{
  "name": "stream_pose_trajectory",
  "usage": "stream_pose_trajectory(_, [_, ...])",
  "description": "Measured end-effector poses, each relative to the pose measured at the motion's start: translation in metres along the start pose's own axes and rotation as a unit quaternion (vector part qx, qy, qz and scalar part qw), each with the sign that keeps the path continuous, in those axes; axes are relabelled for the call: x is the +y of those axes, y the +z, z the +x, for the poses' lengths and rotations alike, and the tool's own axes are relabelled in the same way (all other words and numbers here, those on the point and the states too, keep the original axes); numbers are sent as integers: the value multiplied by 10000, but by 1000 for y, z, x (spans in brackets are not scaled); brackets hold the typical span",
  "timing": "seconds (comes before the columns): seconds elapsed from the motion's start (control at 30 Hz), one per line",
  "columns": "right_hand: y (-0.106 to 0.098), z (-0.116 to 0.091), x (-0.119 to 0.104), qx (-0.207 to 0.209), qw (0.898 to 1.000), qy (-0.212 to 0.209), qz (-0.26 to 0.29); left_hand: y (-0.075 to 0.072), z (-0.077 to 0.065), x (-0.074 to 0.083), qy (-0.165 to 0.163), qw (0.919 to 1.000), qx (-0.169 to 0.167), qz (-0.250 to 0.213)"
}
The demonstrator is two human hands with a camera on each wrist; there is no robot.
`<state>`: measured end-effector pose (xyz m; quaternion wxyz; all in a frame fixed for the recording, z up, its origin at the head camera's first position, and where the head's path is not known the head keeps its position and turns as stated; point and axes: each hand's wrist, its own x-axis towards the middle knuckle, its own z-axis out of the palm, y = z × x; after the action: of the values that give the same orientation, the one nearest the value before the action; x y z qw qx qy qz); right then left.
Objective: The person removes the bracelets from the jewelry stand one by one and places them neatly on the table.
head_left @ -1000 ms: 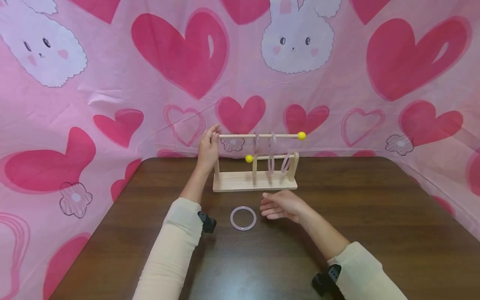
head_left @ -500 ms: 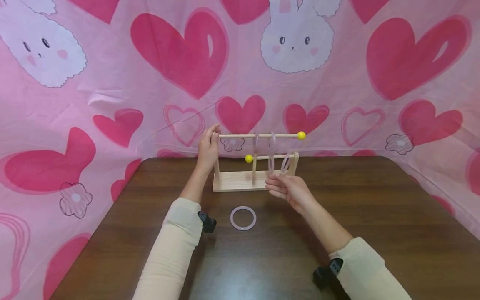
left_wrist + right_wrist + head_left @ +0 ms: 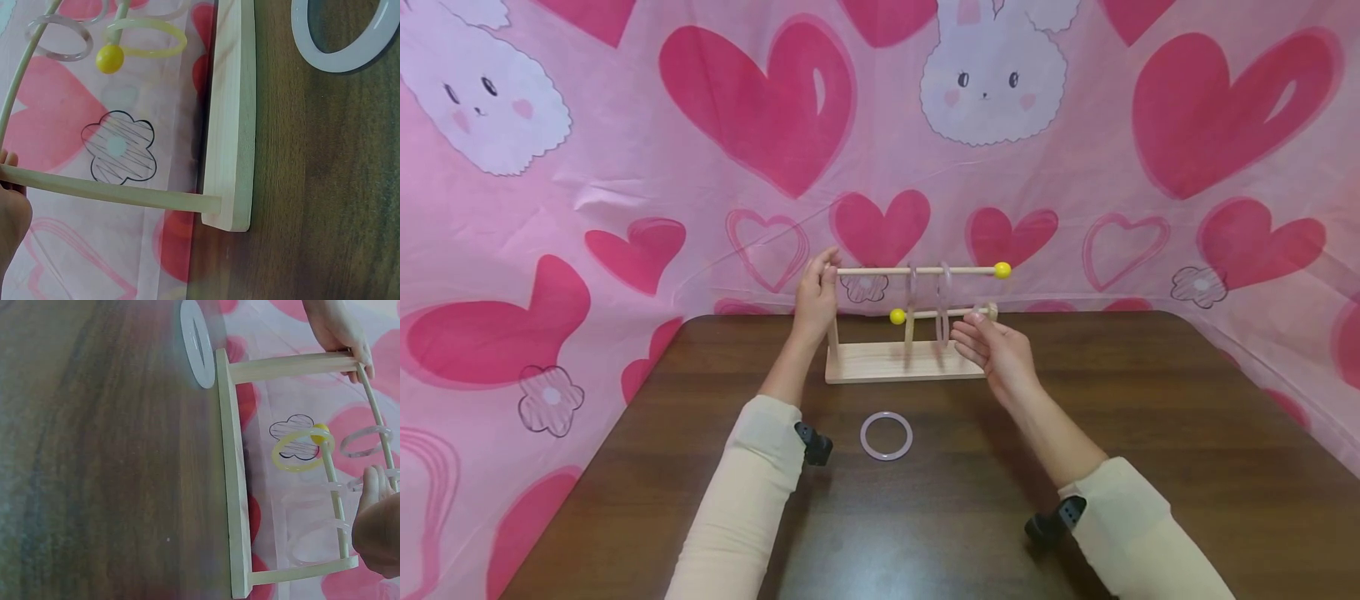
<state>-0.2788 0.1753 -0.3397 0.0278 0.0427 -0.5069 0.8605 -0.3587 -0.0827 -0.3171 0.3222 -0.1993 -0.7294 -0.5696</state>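
Note:
A wooden bangle rack (image 3: 880,367) stands at the table's far side, with two rods ending in yellow balls. My left hand (image 3: 817,304) grips the top of its left post. My right hand (image 3: 1003,354) is raised in front of the right end of the lower rod (image 3: 955,312), its fingers loosely extended; I see nothing held in it. Behind it, part of the rack and a pale bangle are hidden. A greyish bangle (image 3: 69,57) hangs on the upper rod, and a yellow bangle (image 3: 294,467) on the lower rod. On the table lies a lavender bangle (image 3: 887,457).
The brown table (image 3: 895,533) reaches back to a pink cloth (image 3: 722,183) printed with hearts and rabbits. The yellow ball (image 3: 1002,270) of the upper rod sticks out above my right hand.
My right hand has risen from the table in front of the rack to the lower rod's right end. My left hand stays on the post, and the lavender bangle has not moved.

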Motion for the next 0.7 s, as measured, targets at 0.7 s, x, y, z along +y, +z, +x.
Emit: stream_pose_trajectory(0.7, [17,27,-16,892,9938,-599,-275,1,0,0,-12,10000,25,-91])
